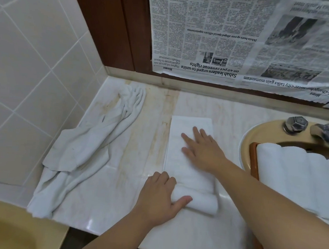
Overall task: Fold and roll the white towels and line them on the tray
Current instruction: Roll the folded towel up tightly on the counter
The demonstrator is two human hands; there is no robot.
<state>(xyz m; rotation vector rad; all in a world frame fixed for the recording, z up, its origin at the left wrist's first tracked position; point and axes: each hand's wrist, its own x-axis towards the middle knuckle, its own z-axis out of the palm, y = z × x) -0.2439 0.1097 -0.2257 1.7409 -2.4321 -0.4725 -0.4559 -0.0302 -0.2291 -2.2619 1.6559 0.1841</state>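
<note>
While the left hand (160,196) curls around the started roll and the right hand (202,148) presses flat, fingers straight, on the folded towel (190,126) left of the sink (265,128), uneven pressure could skew the roll.

Newspaper sheets (242,38) are hanging upside down over the wall behind the marble counter (228,109). A chrome faucet (311,131) is sitting at the far rim of the yellow sink (265,126), at the counter's right end.
</note>
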